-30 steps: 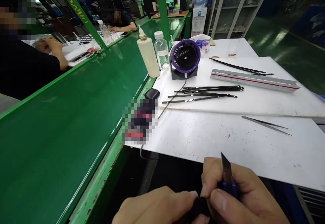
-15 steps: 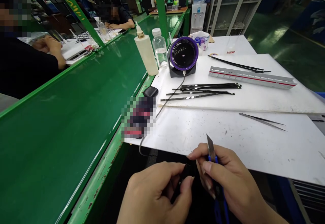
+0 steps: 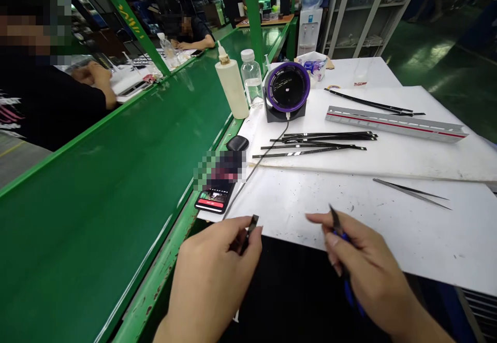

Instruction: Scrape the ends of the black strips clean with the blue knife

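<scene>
Near the front edge of the white table, my left hand (image 3: 217,270) pinches a thin black strip (image 3: 252,225) between thumb and fingers; its tip sticks up, and the rest is hidden in the hand. To the right, my right hand (image 3: 365,260) is closed around a blue utility knife (image 3: 345,237), blade up, with the index finger stretched out to the left. Several similar black strips (image 3: 314,146) lie on the white pad beyond my hands. A pair of tweezers (image 3: 411,194) rests on the table past my right hand.
A purple-rimmed round fan (image 3: 288,88) stands at the back, its cable running forward past a phone (image 3: 212,200). A squeeze bottle (image 3: 233,89) and a clear bottle (image 3: 252,81) are beside it. A grey channel (image 3: 396,124) lies right. Left runs a green conveyor (image 3: 116,177); a person (image 3: 50,94) sits beyond.
My hands have moved apart: the left went left and up with the strip, the right went right with the knife. The view has shifted slightly.
</scene>
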The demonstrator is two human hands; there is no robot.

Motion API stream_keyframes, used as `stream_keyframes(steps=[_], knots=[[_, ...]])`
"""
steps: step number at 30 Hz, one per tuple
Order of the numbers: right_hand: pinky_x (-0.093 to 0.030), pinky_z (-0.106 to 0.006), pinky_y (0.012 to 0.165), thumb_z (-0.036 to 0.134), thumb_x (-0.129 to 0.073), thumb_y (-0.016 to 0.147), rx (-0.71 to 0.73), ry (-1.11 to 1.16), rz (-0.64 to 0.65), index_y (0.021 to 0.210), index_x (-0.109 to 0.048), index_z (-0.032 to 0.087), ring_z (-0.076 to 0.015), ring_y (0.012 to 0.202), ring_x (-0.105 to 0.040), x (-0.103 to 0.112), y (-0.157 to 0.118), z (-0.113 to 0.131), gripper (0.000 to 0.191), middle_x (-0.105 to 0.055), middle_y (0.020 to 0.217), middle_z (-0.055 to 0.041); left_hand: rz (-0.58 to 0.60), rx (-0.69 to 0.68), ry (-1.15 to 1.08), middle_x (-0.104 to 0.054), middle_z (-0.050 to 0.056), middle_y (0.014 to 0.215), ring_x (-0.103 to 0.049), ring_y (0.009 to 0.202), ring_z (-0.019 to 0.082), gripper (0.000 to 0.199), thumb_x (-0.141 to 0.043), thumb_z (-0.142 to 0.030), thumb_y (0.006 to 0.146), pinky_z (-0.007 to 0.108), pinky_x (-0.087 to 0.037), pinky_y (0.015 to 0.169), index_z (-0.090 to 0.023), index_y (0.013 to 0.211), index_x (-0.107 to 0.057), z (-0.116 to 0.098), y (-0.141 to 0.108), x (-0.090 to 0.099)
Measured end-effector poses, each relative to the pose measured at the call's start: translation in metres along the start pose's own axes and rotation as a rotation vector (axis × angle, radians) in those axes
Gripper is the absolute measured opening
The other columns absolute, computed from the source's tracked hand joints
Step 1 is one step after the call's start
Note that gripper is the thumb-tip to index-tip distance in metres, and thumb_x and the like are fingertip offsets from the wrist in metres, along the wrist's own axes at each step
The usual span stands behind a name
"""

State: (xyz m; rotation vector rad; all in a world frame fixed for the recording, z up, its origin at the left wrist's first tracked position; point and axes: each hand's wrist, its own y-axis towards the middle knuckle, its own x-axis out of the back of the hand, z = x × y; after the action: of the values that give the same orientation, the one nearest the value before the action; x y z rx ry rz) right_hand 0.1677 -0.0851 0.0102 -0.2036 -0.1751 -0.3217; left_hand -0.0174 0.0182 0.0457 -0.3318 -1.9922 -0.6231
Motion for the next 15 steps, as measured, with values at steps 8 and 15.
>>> stream_keyframes(steps=[8, 15], knots=[[-0.04, -0.035, 0.05, 0.048, -0.048, 0.093, 0.125, -0.05, -0.423, 0.134, -0.055, 0.029, -0.0185, 0.054, -0.046, 0.056, 0.016, -0.009, 0.046, -0.049, 0.07, -0.001, -0.187, -0.048, 0.251, -0.072, 0.002, 0.067, -0.065, 0.057, 0.018, 0.018, -0.06, -0.029, 0.085, 0.027, -0.042, 0.053, -0.019, 0.089, -0.074, 0.018, 0.002, -0.003], [-0.041, -0.041, 0.058, 0.032, -0.052, 0.091, 0.403, 0.003, -0.836, 0.13, -0.056, 0.024, -0.0211, 0.056, -0.051, 0.04, 0.022, -0.031, 0.04, -0.059, 0.076, -0.0031, -0.266, -0.144, 0.285, -0.072, 0.001, 0.07, -0.065, 0.06, 0.017, 0.014, -0.063, -0.025, 0.083, 0.027, -0.041, 0.054, -0.016, 0.091, -0.071, 0.016, -0.002, 0.002]])
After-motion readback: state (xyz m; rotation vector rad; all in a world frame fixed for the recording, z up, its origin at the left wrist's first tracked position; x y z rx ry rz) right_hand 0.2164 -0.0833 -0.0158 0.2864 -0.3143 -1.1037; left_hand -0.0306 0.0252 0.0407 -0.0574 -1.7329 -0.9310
